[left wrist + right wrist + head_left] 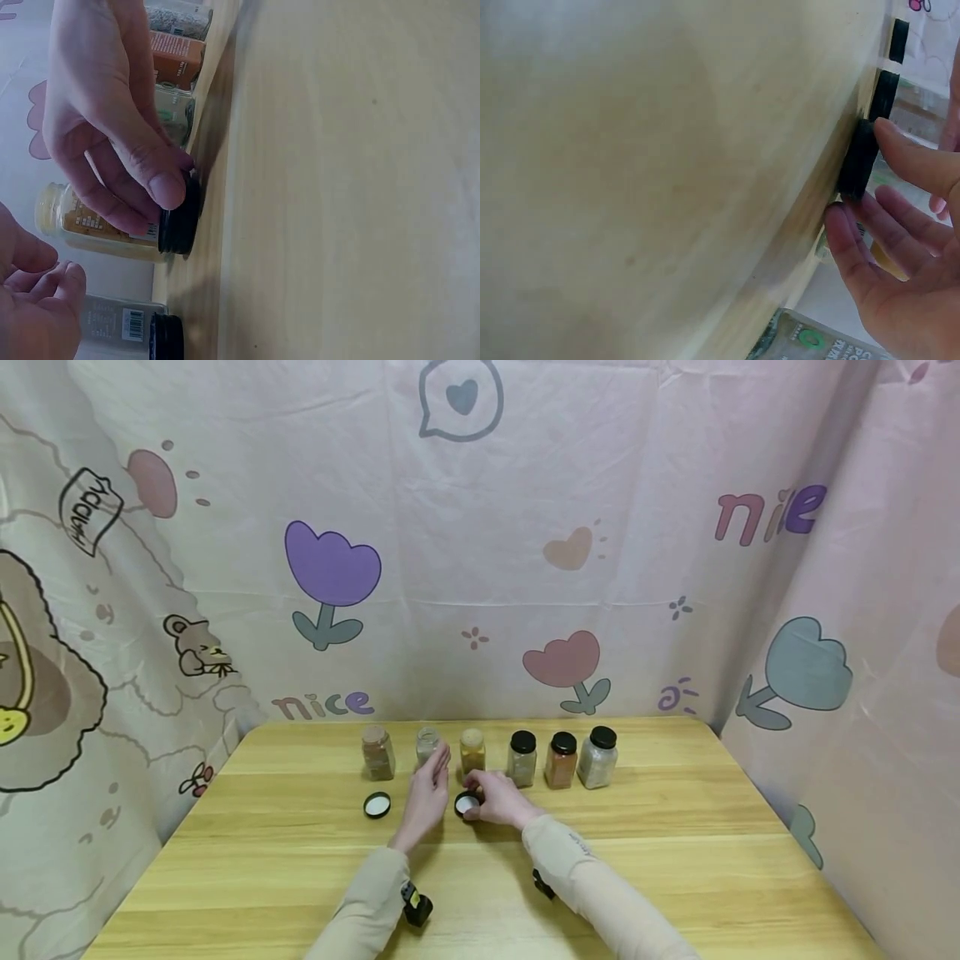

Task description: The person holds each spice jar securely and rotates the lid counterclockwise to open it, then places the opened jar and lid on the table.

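Right now the right hand (pixel 498 799) pinches the small round black lid (pixel 467 805) by its rim on the wooden table (pixel 675 843) — light, rigid, probably easy to lift edge-wise. Just left, the left hand (pixel 427 793) hovers with relaxed fingers, holding nothing — near the uncapped glass spice jar (pixel 427 745).

The head view looks forward and down from above on the whole worktop (pixel 300 860). Both wrist views sit very near its surface, turned sideways. All three views share the black lid (pixel 467 804) (pixel 180 217) (pixel 857 161) under the fingers.
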Demonstrator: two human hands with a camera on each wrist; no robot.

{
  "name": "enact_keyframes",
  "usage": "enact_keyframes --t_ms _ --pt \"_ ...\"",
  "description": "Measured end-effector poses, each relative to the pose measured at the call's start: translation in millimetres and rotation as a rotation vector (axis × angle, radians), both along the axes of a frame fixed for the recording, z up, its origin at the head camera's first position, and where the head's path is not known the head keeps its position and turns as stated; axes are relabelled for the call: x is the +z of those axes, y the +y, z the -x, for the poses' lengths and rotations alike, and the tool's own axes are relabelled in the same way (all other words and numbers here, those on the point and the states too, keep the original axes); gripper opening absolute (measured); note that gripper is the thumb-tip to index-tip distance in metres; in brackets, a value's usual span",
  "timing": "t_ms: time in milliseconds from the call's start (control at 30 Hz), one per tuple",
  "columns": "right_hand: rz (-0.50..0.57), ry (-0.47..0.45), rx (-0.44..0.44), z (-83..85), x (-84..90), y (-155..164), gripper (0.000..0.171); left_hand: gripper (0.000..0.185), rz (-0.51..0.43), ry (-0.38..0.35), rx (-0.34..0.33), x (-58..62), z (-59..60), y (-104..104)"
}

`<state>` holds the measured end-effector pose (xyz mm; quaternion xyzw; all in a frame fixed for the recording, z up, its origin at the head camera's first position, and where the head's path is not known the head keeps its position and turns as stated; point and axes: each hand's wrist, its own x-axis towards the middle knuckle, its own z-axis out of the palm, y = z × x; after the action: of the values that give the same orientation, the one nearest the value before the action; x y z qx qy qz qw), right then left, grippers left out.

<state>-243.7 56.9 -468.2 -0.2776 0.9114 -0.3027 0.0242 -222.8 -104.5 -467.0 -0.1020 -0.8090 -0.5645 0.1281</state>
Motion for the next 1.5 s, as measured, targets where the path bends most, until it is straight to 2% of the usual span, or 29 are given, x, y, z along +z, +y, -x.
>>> enact_keyframes --t_ms 133,267,500,700,767,933,1100,1300,1500 --pt "0.012 0.021 0.004 -4.3 3.1 4 0.046 0.046 0.006 0.020 0.002 -2.0 -1.0 -1" --pt "0.082 0.034 0.001 -10.3 8.6 11 0.046 0.046 0.005 0.030 0.008 -3.9 -1.5 -1" --pt "0.285 0.128 -0.021 -17.4 12.0 22 0.042 0.045 0.015 0.034 0.013 -7.7 -2.9 -1" --pt "0.493 0.135 -0.091 -24.6 15.9 30 0.045 0.044 0.000 0.054 0.007 -10.1 -3.7 -1" --pt "0.551 0.179 -0.127 -29.5 19.8 30 0.044 0.044 -0.006 0.058 0.006 -10.5 -3.8 -2" --pt "0.673 0.305 -0.196 -28.9 15.1 34 0.044 0.045 -0.018 0.039 0.010 -12.1 -4.7 -1" --pt "0.697 0.320 -0.243 -22.1 7.3 40 0.052 0.048 -0.031 -0.006 -0.001 -11.8 -7.4 0" --pt "0.711 0.270 -0.307 -18.5 5.9 42 0.068 0.048 -0.023 0.001 -0.018 -15.7 -7.2 1" --pt "0.705 0.196 -0.346 -14.0 5.0 43 0.072 0.047 -0.030 0.008 -0.023 -17.6 -7.0 0"
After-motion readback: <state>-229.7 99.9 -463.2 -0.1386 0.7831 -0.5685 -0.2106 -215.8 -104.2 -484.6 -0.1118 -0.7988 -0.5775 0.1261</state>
